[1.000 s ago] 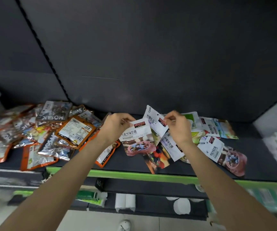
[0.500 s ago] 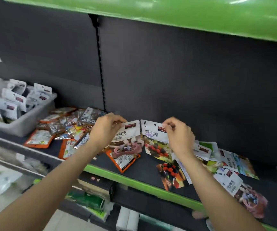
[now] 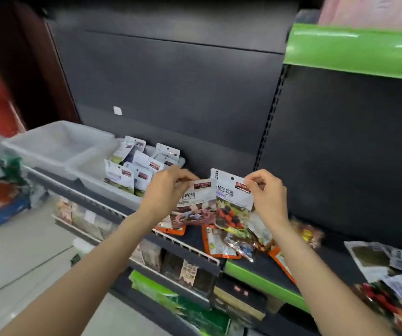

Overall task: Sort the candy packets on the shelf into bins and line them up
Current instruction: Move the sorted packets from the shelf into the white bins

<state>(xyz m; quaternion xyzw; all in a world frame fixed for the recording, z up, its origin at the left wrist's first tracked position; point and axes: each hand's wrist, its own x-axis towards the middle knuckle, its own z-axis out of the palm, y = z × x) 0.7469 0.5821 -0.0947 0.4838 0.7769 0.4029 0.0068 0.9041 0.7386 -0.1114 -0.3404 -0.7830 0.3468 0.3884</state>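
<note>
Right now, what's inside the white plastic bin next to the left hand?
The white plastic bin holds white-topped candy packets standing upright in rough rows. Their lower halves and the bin floor are hidden by the front wall; the left hand covers its right end.

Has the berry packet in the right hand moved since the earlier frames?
Yes. The berry packet, pinched by the right hand, has travelled left along the shelf, away from the white packets and toward the bin.

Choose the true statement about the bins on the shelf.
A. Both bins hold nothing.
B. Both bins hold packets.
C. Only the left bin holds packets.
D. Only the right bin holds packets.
D: white packets stand in the right bin, while the left bin shows none.
</note>
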